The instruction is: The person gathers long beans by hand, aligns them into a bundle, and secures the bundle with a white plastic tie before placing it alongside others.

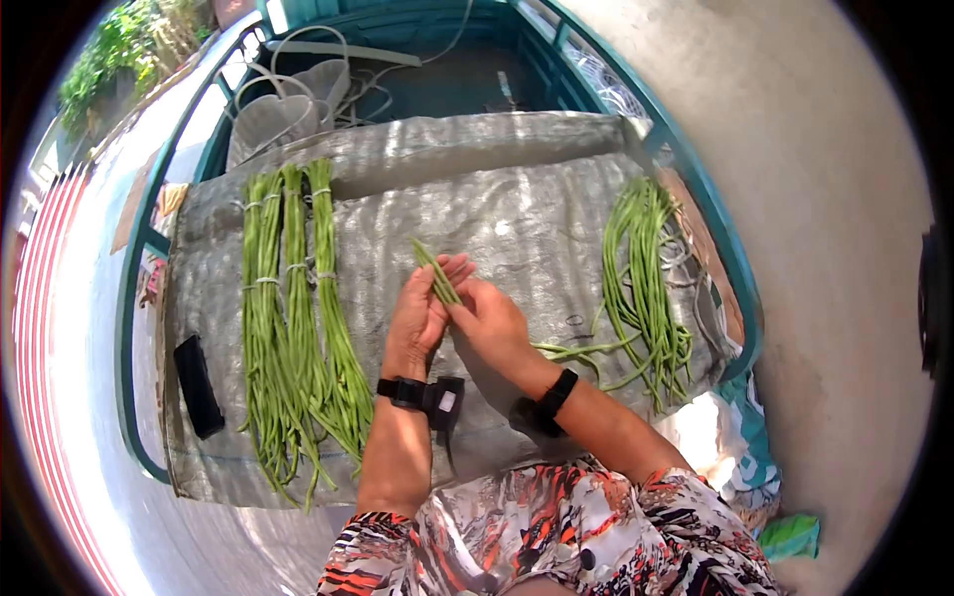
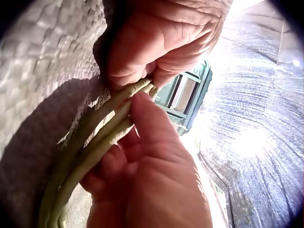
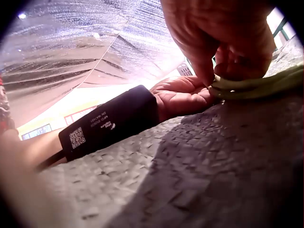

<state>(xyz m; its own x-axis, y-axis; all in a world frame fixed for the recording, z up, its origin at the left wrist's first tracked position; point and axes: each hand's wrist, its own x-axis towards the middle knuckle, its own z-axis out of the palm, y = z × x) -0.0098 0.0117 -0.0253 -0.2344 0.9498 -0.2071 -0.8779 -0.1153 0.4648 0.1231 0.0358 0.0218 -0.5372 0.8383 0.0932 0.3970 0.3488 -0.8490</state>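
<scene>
A few long green beans [image 1: 435, 273] are held between both hands over the middle of the woven sheet. My left hand [image 1: 422, 316] lies palm up under them, and in the left wrist view its thumb [image 2: 154, 121] presses the beans close to their ends. From above, my right hand [image 1: 494, 323] pinches the bean ends with thumb and fingers. The right wrist view shows the bean stems [image 3: 266, 88] trailing off to the right from the fingertips. To the right lies a loose heap of long beans [image 1: 641, 288], some straggling toward my right forearm.
Tied bundles of long beans [image 1: 288, 338] lie side by side on the left of the grey woven sheet [image 1: 497, 214]. A black phone-like object [image 1: 199, 387] lies beside them. The teal cart rail [image 1: 711, 219] surrounds the sheet. White buckets [image 1: 273, 124] stand at the back left.
</scene>
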